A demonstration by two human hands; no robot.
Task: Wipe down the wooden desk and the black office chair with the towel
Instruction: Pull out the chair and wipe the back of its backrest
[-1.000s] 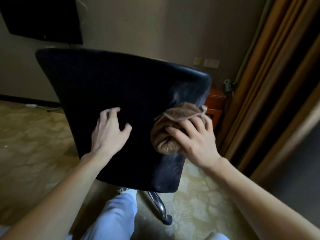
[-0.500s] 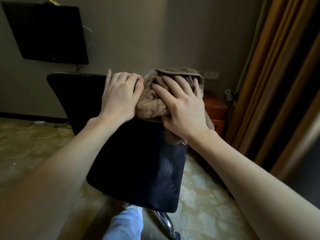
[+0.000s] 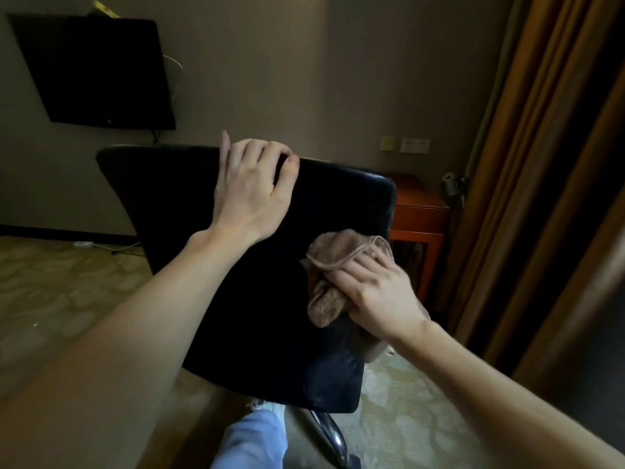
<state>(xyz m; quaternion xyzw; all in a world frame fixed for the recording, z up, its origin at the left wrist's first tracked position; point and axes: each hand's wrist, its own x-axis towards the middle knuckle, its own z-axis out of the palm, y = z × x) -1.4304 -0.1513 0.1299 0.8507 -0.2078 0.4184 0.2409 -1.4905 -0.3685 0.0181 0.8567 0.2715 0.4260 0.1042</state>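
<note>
A black television (image 3: 98,69) hangs on the wall at left, above a patterned carpet (image 3: 61,286). The left hand (image 3: 252,189) grips the top edge of the black chair (image 3: 270,299) back, fingers curled over it. The right hand (image 3: 378,299) is closed on a bunched brown towel (image 3: 329,289), pressing it against the chair back's right side; an orange wooden cabinet (image 3: 419,211) and brown curtains (image 3: 541,164) stand beyond.

Chair base (image 3: 333,441) cut off below
</note>
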